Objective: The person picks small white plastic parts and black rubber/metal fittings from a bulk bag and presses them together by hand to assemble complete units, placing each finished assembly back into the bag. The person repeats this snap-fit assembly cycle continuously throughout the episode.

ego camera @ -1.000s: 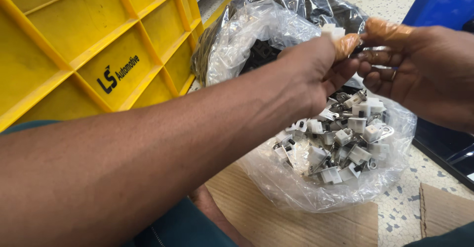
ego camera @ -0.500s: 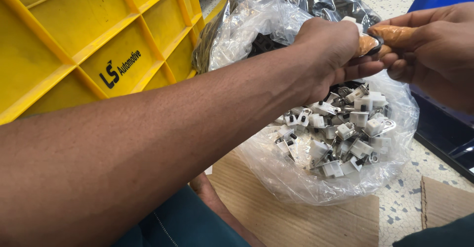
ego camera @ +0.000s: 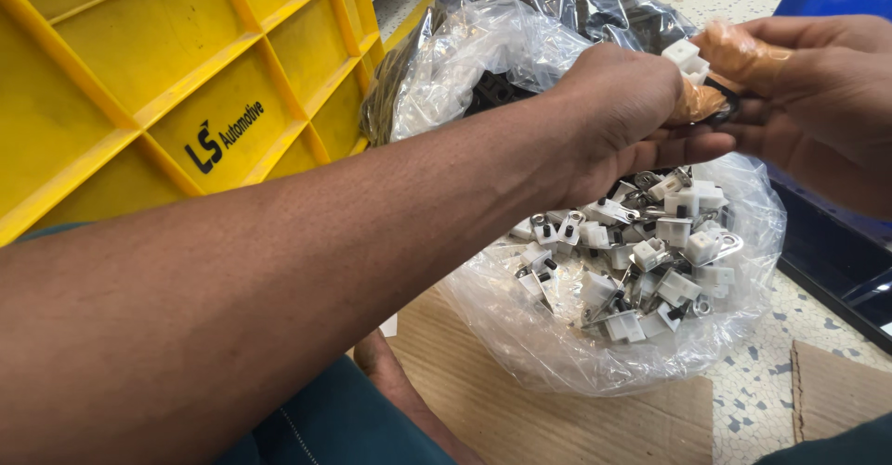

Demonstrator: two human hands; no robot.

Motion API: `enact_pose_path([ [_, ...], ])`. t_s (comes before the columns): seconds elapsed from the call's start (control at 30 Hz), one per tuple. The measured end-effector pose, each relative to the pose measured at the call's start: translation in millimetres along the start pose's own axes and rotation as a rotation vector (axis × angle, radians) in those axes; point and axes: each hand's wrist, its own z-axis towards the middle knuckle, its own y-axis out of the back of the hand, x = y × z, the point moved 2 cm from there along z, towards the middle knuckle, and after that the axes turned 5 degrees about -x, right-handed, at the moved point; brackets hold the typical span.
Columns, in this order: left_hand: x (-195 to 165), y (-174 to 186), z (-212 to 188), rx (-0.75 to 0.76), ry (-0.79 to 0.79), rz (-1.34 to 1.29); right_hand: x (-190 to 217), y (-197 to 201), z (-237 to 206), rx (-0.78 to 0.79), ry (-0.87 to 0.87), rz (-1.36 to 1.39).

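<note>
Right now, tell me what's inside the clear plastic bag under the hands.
The clear plastic bag holds a heap of small white plastic parts with metal tabs. The left hand covers the heap's upper part; lower layers are buried.

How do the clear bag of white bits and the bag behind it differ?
The front bag is open at the top and shows loose white plastic parts with metal tabs; the rear bag holds dark, black parts. The front bag rests on cardboard; the rear bag sits farther back, beside the yellow crate. Both are clear, crinkled plastic, and both lie under the hands.
</note>
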Motion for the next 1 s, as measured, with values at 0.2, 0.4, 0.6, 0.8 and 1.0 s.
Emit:
enact_pose_path([
  [0.2,-0.8,0.7,2.1,0.039,-0.042,0.002,0.9,-0.4,4.8,0.023,0.046,-0.065],
  [0.4,0.3,-2.0,1.5,0.07,-0.035,-0.032,9.8,-6.9,0.1,0.086,-0.027,0.001],
  [0.6,-1.8,-0.5,3.1,0.116,0.026,-0.083,14.3,-3.9,-0.8,-0.066,-0.077,-0.232],
  [0.8,-3.0,7.0,2.2,0.004,-0.087,-0.11,-11.1,6.1,11.6,0.06,-0.108,-0.007],
  [1.0,-8.8,12.6,-5.0,-0.16,-0.144,-0.006,-20.5,13.6,11.3,0.116,-0.028,0.122],
])
